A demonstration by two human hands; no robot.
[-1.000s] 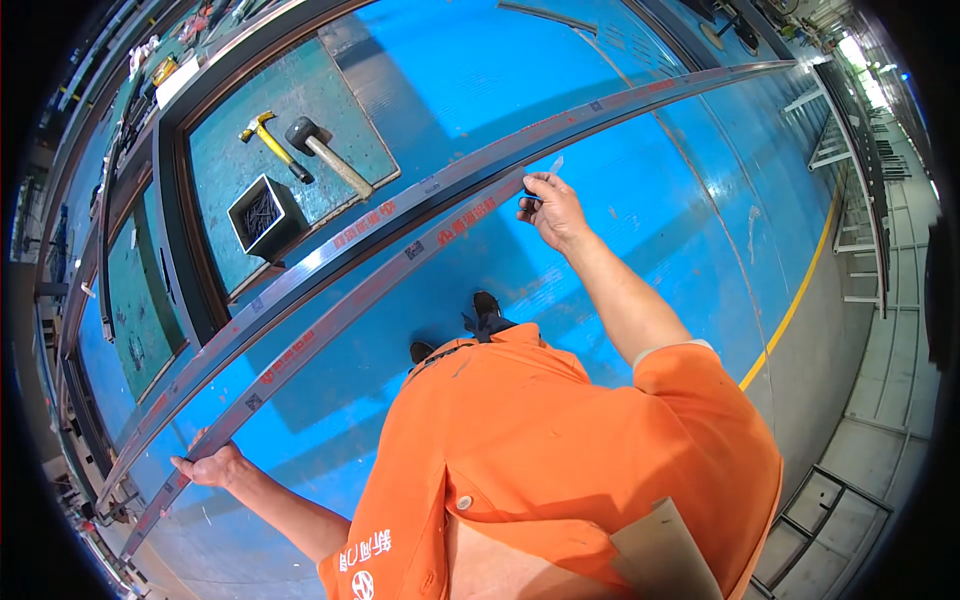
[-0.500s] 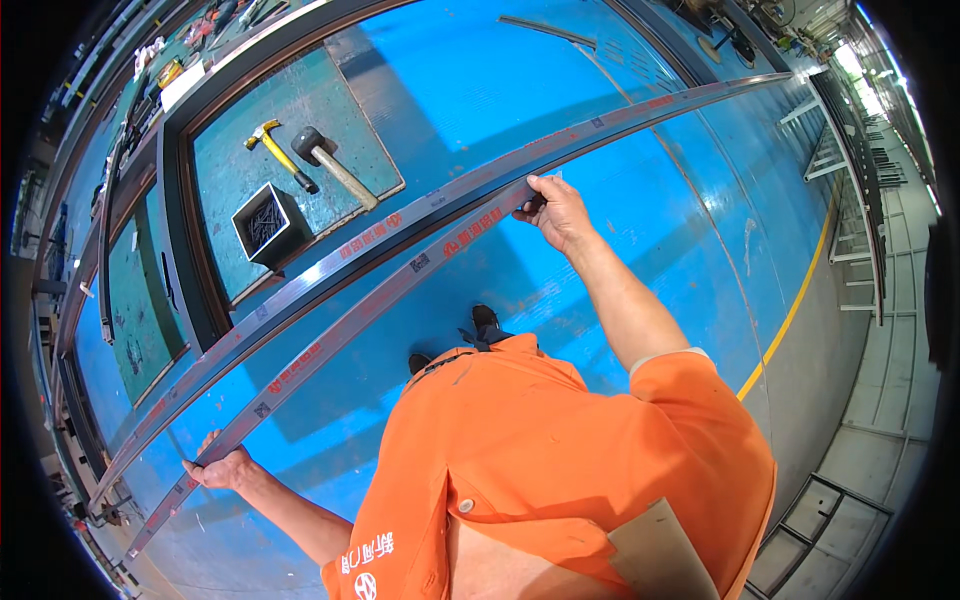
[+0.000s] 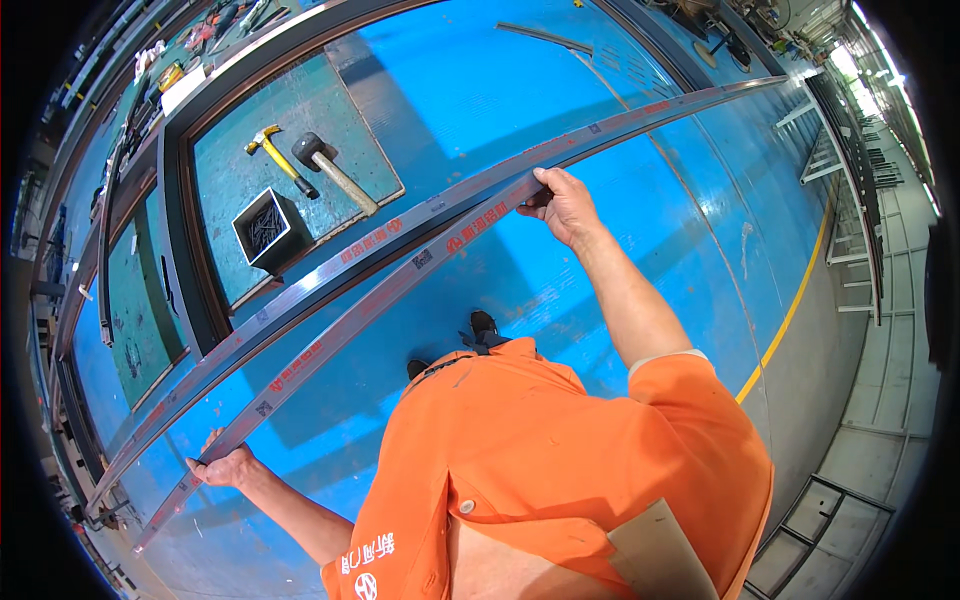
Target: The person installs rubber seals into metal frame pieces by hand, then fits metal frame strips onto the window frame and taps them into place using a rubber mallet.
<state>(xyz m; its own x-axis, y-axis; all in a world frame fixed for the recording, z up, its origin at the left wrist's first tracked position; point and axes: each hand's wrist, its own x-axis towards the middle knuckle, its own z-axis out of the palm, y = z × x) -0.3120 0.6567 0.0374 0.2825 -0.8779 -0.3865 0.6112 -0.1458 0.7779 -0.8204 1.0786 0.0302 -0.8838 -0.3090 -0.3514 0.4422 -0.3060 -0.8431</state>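
Observation:
A long, thin metal profile strip point(image 3: 345, 318), grey with red print, slants across in front of my body. My left hand point(image 3: 228, 466) is closed around it near its lower-left end. At its upper-right end, my right hand point(image 3: 564, 208) grips it with the thumb on top; the fingers beneath are partly hidden. Just beyond the strip, and roughly alongside it, runs the near bar point(image 3: 360, 248) of a large dark metal frame point(image 3: 181, 200). That bar also carries a film with red print.
Inside the frame, a green board point(image 3: 345, 120) bears a yellow claw hammer point(image 3: 280, 155), a mallet point(image 3: 335, 172) and an open box point(image 3: 270, 230) of dark fasteners. Tools lie on a bench at upper left. A rack point(image 3: 850, 190) stands to the right, past a yellow floor line point(image 3: 790, 330).
The strip has shifted slightly to the right and away from me, both hands moving with it. My grip looks the same.

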